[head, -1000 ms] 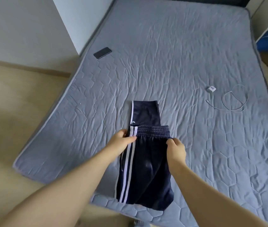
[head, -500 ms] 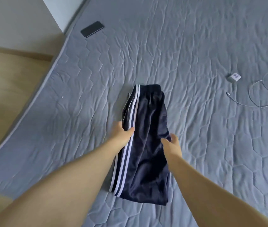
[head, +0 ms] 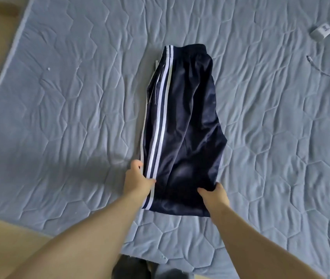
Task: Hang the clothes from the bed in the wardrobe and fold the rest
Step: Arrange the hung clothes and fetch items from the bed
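Trousers [head: 184, 127] lie folded on the bed [head: 79, 97]; our left hand [head: 138, 180] pinches their 7-o'clock edge, our right hand [head: 214, 195] grips 5-o'clock.

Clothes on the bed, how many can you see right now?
1: the navy track pants lie folded in the middle of the bed, with the left hand and right hand gripping their near end. Others may lie outside the frame.
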The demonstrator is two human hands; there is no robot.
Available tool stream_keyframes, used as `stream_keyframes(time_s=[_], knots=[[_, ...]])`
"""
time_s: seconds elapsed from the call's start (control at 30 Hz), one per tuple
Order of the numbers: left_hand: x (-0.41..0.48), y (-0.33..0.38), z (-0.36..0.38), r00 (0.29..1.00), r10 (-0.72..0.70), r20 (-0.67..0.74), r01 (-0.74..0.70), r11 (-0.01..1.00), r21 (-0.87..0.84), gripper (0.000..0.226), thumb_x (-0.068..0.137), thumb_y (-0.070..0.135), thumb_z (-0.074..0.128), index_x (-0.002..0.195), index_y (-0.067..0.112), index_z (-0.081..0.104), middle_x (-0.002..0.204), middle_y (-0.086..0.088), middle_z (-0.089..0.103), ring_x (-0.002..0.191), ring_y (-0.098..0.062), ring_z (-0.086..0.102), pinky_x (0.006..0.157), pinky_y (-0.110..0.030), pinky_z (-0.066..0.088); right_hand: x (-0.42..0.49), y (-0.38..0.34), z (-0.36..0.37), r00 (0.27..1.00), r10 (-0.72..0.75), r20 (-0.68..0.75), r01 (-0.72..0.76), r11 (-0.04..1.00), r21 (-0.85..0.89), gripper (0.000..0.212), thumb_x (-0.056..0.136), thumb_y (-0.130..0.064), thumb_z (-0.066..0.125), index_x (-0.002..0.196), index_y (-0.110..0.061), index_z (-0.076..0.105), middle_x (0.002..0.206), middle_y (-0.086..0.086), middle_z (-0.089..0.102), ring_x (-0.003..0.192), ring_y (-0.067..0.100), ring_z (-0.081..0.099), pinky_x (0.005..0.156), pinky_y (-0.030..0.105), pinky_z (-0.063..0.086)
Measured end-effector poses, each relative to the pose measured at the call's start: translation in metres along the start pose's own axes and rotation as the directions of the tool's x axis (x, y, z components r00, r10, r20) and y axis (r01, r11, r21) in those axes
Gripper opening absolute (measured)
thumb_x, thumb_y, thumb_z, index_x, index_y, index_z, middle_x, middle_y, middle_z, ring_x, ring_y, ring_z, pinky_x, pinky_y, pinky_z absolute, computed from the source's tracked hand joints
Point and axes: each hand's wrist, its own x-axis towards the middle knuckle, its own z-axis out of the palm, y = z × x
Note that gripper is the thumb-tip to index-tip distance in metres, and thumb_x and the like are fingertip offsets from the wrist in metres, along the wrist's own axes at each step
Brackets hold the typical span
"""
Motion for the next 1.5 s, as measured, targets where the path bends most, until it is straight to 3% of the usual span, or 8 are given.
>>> stream_keyframes(time_s=[0.07,0.17,0.4,0.67,0.97,1.17,1.33,1.5], knots=[[0.001,-0.012,-0.002,1.000,-0.007,-0.026,0.007,1.000,0.008,0.038,0.078,0.013,0.069,0.103,0.022,0.041,0.093,-0.002,0.053,0.066,-0.014,0.049,0.050,-0.023,0.032,0.000,0.010,-0.001,0.997,-0.008,-0.077,0.006,1.000,-0.028,0.009,0.090,-0.028,0.054,0.093,-0.020,0.051,0.077,-0.006,0.055,0.073,0.019,0.052,0.070,0.033,0.042],[0.003,-0.024,-0.012,0.995,-0.035,-0.094,0.028,0.997,-0.075,0.026,0.081,0.015,0.065,0.094,0.025,0.044,0.088,0.001,0.056,0.061,-0.008,0.049,0.047,-0.021,0.034,-0.005,0.017,-0.005,0.989,-0.026,-0.148,0.028,1.000,0.011,0.022,0.095,-0.032,0.047,0.080,-0.017,0.052,0.076,0.000,0.057,0.068,0.017,0.051,0.067,0.034,0.042],[-0.018,-0.025,0.011,0.989,-0.132,0.060,0.144,0.953,-0.267,0.061,0.078,0.036,0.071,0.124,0.009,0.043,0.116,-0.004,0.055,0.109,-0.028,0.055,0.095,-0.035,0.043,-0.007,0.023,0.006,0.995,0.072,-0.067,-0.066,0.995,0.079,0.051,0.085,-0.031,0.061,0.130,-0.012,0.044,0.126,0.013,0.048,0.113,0.035,0.049,0.099,0.048,0.042],[-0.010,-0.047,-0.002,0.943,-0.172,0.286,0.254,0.925,-0.282,0.018,0.081,0.014,0.071,0.091,0.018,0.057,0.083,0.003,0.063,0.070,-0.010,0.058,0.052,-0.020,0.041,-0.010,0.029,-0.004,0.986,0.104,0.130,-0.110,0.993,0.040,0.023,0.087,-0.025,0.064,0.098,-0.009,0.052,0.076,0.002,0.055,0.062,0.013,0.051,0.048,0.022,0.035],[-0.044,-0.055,-0.025,0.905,-0.151,0.397,0.320,0.857,-0.404,0.028,0.086,0.006,0.064,0.105,0.023,0.053,0.095,0.003,0.064,0.084,-0.015,0.061,0.062,-0.029,0.048,-0.050,0.034,-0.009,0.976,0.100,0.195,-0.121,0.988,0.097,0.015,0.092,-0.020,0.057,0.102,-0.012,0.049,0.084,0.000,0.052,0.076,0.016,0.052,0.058,0.026,0.050],[-0.077,-0.078,-0.058,0.818,-0.045,0.573,0.290,0.893,-0.344,0.050,0.079,-0.004,0.068,0.116,0.023,0.049,0.113,0.001,0.064,0.103,-0.018,0.061,0.087,-0.034,0.051,-0.091,0.056,-0.017,0.981,0.067,0.181,-0.087,0.991,0.102,0.011,0.093,-0.019,0.055,0.092,-0.009,0.051,0.070,0.004,0.039,0.057,0.016,0.034,0.046,0.025,0.030],[-0.105,-0.105,-0.076,0.868,-0.095,0.487,0.300,0.883,-0.362,0.020,0.087,0.007,0.062,0.105,0.012,0.057,0.090,-0.007,0.066,0.074,-0.017,0.060,0.057,-0.025,0.049,-0.127,0.093,0.002,0.983,0.076,0.165,-0.109,0.973,0.203,0.016,0.093,-0.019,0.055,0.081,-0.010,0.050,0.065,0.006,0.034,0.051,0.017,0.028,0.044,0.025,0.024],[-0.144,-0.151,-0.083,0.890,-0.190,0.414,0.369,0.833,-0.412,0.020,0.091,0.012,0.059,0.109,0.010,0.051,0.107,-0.011,0.056,0.083,-0.021,0.057,0.048,-0.024,0.053,-0.168,0.137,0.031,0.984,0.116,0.138,-0.147,0.960,0.237,0.017,0.092,-0.021,0.057,0.080,-0.013,0.048,0.070,0.007,0.040,0.053,0.018,0.033,0.044,0.025,0.030]])
